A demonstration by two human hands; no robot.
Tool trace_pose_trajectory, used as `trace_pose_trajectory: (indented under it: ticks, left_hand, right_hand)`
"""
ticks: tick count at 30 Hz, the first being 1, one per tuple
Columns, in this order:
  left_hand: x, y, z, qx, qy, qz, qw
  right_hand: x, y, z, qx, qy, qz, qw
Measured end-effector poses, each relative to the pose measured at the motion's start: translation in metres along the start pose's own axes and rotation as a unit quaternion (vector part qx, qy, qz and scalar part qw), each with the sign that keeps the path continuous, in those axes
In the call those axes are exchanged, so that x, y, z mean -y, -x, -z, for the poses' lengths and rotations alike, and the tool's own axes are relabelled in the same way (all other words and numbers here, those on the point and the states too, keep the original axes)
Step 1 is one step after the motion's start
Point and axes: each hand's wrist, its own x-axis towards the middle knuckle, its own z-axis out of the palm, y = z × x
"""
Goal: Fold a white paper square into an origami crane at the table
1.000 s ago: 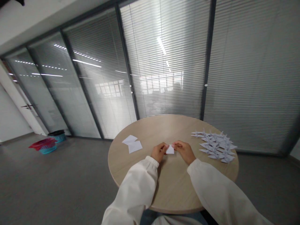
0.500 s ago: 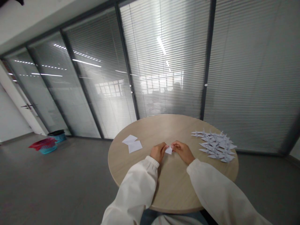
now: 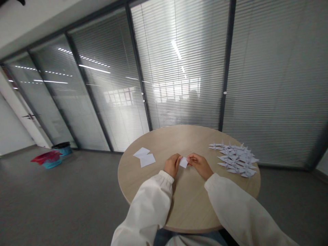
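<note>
A small folded white paper (image 3: 183, 162) is held between both my hands just above the round wooden table (image 3: 179, 205). My left hand (image 3: 172, 165) pinches its left side with curled fingers. My right hand (image 3: 200, 165) pinches its right edge, fingers closed. Both sleeves are cream-white. The paper looks like a small square tilted slightly.
Two flat white paper sheets (image 3: 145, 157) lie on the table's left part. Several folded paper cranes (image 3: 237, 157) lie in a cluster at the right. Glass walls with blinds stand behind. A blue bin and a red-lined basket (image 3: 50, 159) sit on the floor far left.
The paper between my hands has become smaller and squarer, and shifted slightly left. Both hands stay in nearly the same spot.
</note>
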Motion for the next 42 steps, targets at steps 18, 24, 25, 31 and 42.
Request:
trace_pose_trajectory:
  ticks: [18,24,25,31,42]
  left_hand:
    - [0.001,0.003,0.000,0.032,-0.034,-0.027,0.999]
    - [0.004,0.001,0.000,0.022,-0.007,0.019,1.000]
    - [0.005,0.001,0.000,0.017,-0.006,0.027,0.999]
    - [0.011,-0.002,-0.003,0.001,-0.013,0.083,0.996]
    - [0.008,0.001,-0.007,0.079,0.093,0.096,0.988]
  right_hand:
    - [0.000,0.000,0.001,0.052,-0.010,-0.022,0.998]
    - [0.004,0.000,0.002,0.016,0.030,0.006,0.999]
    - [0.004,0.000,0.002,0.013,0.040,0.015,0.999]
    - [0.006,0.003,0.000,-0.026,0.133,0.065,0.989]
    - [0.012,0.006,-0.003,-0.047,0.195,0.077,0.977]
